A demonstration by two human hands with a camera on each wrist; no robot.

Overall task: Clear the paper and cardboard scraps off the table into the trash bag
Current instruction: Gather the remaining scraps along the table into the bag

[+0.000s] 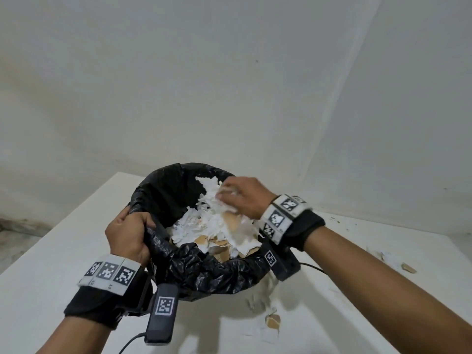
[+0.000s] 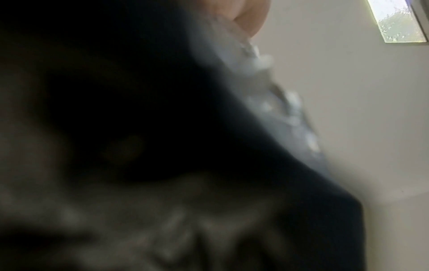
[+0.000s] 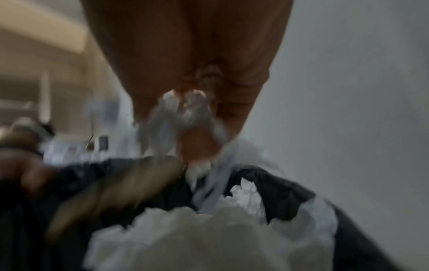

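Observation:
A black trash bag [image 1: 204, 272] stands on the white table [image 1: 51, 264], its mouth wide and heaped with white paper and brown cardboard scraps [image 1: 219, 226]. My left hand [image 1: 130, 233] grips the bag's left rim. My right hand [image 1: 237, 198] hovers over the heap with its fingers curled round a wad of white paper scraps [image 3: 185, 111]. In the right wrist view the bag [image 3: 278, 183] and the paper pile [image 3: 209, 229] lie just below the hand. The left wrist view is dark and blurred, filled by the bag [image 2: 162, 110].
Loose scraps lie on the table: a small pile with a cardboard bit [image 1: 272, 320] in front of the bag and more bits [image 1: 408, 268] at the right. Bare walls [image 1: 229, 85] rise close behind the table. The table's left edge drops to the floor [image 1: 15, 231].

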